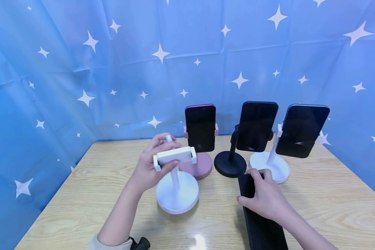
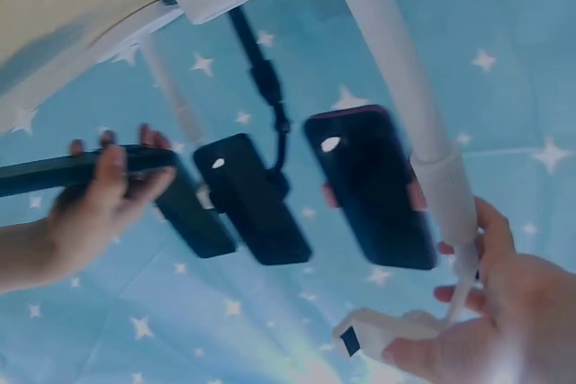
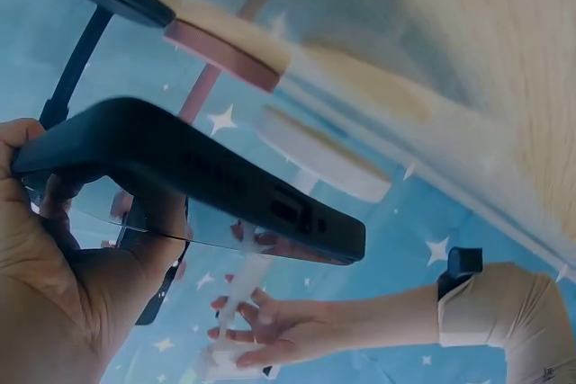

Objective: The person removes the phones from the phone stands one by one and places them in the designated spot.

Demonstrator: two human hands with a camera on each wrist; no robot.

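My left hand [image 1: 150, 170] grips the clamp head of a white phone stand [image 1: 177, 194], fingers behind it and thumb in front at the lower edge. That clamp holds no phone, and its round base is on the table. With my right hand [image 1: 265, 198] I hold a black phone [image 1: 265, 229] near its far end. In the right wrist view, the phone [image 3: 198, 168] looks thick-edged, with a port slot in its end; my thumb and fingers span its sides. Its near end runs past the bottom of the head view.
Behind my hands, phones stand in a pink stand [image 1: 203, 165], a black stand [image 1: 230, 164] and another white stand [image 1: 276, 166]. They are close together near the back edge of the wooden table [image 1: 331, 208]. A blue starred cloth [image 1: 190, 80] hangs behind.
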